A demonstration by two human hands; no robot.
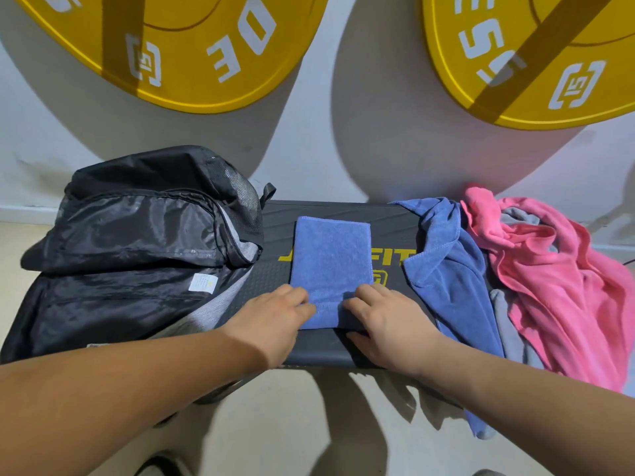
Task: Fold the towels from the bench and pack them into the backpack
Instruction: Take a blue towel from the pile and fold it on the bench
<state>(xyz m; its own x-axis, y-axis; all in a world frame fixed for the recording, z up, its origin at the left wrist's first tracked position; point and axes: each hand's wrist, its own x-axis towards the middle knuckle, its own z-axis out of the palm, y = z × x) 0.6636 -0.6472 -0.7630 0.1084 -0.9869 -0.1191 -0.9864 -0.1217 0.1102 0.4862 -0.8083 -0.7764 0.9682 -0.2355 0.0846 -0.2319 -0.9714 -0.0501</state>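
Note:
A blue towel (331, 259), folded into a narrow rectangle, lies flat in the middle of the black bench (388, 221). My left hand (275, 314) pinches its near left corner, and my right hand (381, 317) grips its near right corner, fingers curled onto the cloth. A black backpack (137, 242) lies on the bench's left end with its top flap unzipped and open. On the right end sits a loose heap: another blue towel (450, 269), a pink towel (556, 286) and a grey towel (505, 321) partly buried beneath them.
Two big yellow weight plates (192, 46) (536, 60) lean on the white wall behind the bench. The heap of towels hangs over the bench's front right edge. Light floor lies below, with a dark shoe (161, 465) near the bottom edge.

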